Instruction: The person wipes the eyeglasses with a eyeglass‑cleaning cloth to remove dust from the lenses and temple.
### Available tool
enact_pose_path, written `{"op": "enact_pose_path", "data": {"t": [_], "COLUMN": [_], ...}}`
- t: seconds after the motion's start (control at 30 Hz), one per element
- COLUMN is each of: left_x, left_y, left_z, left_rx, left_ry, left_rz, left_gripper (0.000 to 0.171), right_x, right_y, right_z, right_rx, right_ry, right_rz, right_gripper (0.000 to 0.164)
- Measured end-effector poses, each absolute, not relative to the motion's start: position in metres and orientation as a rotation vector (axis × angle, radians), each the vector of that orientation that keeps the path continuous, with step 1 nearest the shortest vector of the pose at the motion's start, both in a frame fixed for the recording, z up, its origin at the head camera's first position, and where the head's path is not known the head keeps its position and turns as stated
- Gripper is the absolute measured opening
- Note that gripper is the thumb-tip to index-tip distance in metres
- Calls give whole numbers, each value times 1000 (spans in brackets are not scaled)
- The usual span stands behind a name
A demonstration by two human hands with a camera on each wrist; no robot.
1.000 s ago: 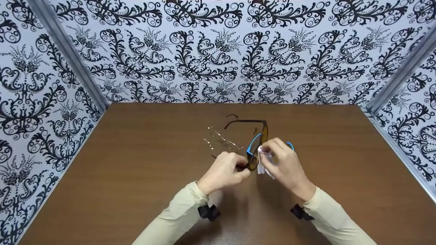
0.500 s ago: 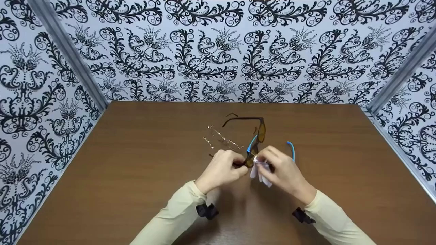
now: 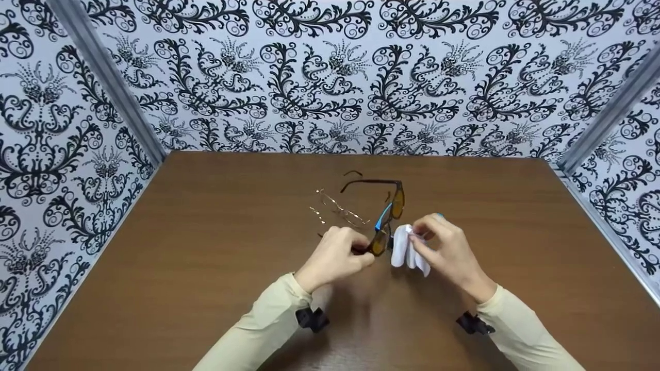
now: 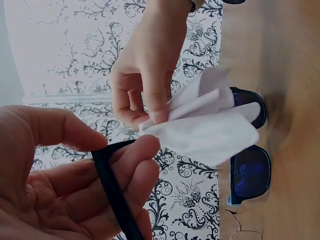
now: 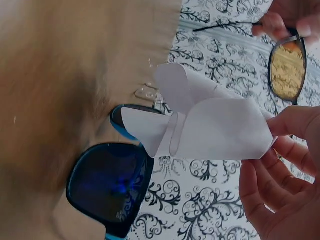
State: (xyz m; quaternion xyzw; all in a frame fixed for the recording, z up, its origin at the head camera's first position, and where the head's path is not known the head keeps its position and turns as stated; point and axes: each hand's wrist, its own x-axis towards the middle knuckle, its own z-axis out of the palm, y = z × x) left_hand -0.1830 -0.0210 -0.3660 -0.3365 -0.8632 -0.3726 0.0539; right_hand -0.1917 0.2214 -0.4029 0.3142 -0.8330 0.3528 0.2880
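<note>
Glasses (image 3: pixel 398 202) and cloth (image 3: pixel 409 251) in separate hands (image 3: pixel 336 257) (image 3: pixel 449 253)

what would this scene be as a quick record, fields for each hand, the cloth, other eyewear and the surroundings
left hand: holds yellow-lensed glasses
right hand: pinches white cloth
cloth state: hangs in loose folds
other eyewear: blue-armed sunglasses, wire-framed glasses
surface: brown table
backdrop: white wall, black scroll pattern
</note>
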Motion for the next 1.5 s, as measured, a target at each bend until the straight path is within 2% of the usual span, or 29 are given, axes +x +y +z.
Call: {"op": "enact_pose_path", "data": {"t": [0.4, 0.5, 0.73, 1.03, 1.33, 1.5], "left_x": [-180, -181, -183, -181, -182, -180], "left_y": [-17, -15, -17, -18, -21, -21], "left_z": [-367, -366, -363, -364, -362, -361], "left_rx": [-1048, -1054, -1019, -1092, -1055, -1101], "left_ry": [-2676, -2686, -2677, -2721, -2715, -2725], "left_rz": [-1160, -1177, -1219, -1175, -1133, -1089], "left_gripper": [12, 11, 11, 13, 12, 13], "right_x": [-221, -219, -207, -219, -207, -212], "right_y": [220, 214, 207, 216, 209, 216], "right_z": [-378, -376, -384, -385, -389, -391], "right_rx": [650, 696, 988, 706, 1028, 891], "right_ry": [-2182, -2156, -2138, -2255, -2202, -2280], "right_rz": [1089, 1073, 1055, 1046, 1020, 1015], "right_gripper": [14, 16, 22, 18, 22, 24]}}
